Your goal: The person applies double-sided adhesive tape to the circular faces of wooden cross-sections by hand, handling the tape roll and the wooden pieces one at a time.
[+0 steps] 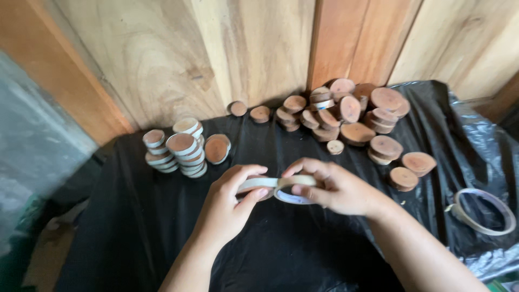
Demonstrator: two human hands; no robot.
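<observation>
Over a table covered in black plastic sheet (140,227), both my hands meet at the middle. My right hand (335,186) grips a small roll of pale tape (294,192). My left hand (230,203) pinches the free strip of tape (257,184) pulled out from the roll. A round wood slice seems partly hidden behind my left fingers. Stacks of taped wood slices (181,148) stand to the far left of my hands. A loose pile of bare wood slices (351,116) lies at the back right.
A wooden plank wall (216,54) rises right behind the table. A large empty tape ring (484,213) lies on the plastic at the right. Two single slices (248,111) sit by the wall. Grey sheeting (32,146) hangs at the left.
</observation>
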